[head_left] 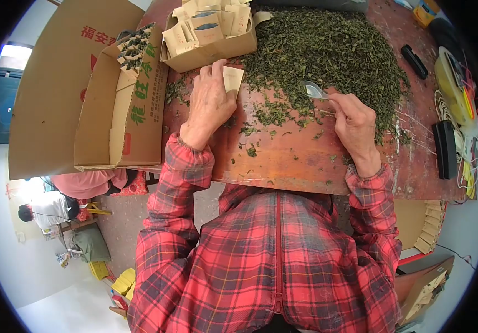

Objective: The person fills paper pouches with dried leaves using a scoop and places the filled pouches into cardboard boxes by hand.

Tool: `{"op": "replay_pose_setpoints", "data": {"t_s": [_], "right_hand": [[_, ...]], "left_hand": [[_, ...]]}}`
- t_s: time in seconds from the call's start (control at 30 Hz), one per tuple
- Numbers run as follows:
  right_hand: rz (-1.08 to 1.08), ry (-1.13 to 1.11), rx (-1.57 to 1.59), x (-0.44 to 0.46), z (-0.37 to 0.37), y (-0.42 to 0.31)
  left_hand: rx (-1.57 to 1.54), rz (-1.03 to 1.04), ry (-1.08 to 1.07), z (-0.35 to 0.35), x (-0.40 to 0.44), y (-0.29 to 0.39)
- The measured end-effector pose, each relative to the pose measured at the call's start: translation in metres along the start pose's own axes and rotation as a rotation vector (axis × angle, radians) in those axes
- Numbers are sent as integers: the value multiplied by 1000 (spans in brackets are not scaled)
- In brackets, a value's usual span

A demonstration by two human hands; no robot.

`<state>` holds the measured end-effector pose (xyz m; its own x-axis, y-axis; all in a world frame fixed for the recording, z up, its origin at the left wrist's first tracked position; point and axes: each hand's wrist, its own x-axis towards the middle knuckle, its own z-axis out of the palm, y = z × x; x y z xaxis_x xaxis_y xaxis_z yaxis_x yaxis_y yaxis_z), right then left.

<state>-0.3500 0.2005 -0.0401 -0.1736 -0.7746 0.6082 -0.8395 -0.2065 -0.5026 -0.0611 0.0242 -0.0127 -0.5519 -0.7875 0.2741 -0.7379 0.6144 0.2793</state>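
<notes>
A small brown paper packet (232, 79) is held in my left hand (211, 100), its fingers closed around the packet's left side. The packet is upright just in front of a cardboard box of similar packets (211, 54). My right hand (354, 119) pinches the handle of a clear plastic spoon (312, 89). The spoon's bowl lies at the near edge of a wide heap of dried green leaves (322, 47). I cannot make out whether leaves are in the spoon. Whether the packet's top is open is also hard to see.
A long cardboard box (118, 122) with filled packets at its far end stands at the left. A black stapler-like object (414, 61), a dark case (444, 150) and cords lie at the right. Loose leaf bits dot the red table (283, 166). Other people (50, 208) are at lower left.
</notes>
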Motion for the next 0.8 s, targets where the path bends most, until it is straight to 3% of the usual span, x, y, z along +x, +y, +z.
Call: {"op": "replay_pose_setpoints", "data": {"t_s": [0.4, 0.8], "right_hand": [[-10, 0, -15, 1, 0, 0], [-10, 9, -7, 2, -1, -2]], "left_hand": [[99, -73, -76, -8, 3, 9], [-70, 11, 45, -8, -2, 16]]}}
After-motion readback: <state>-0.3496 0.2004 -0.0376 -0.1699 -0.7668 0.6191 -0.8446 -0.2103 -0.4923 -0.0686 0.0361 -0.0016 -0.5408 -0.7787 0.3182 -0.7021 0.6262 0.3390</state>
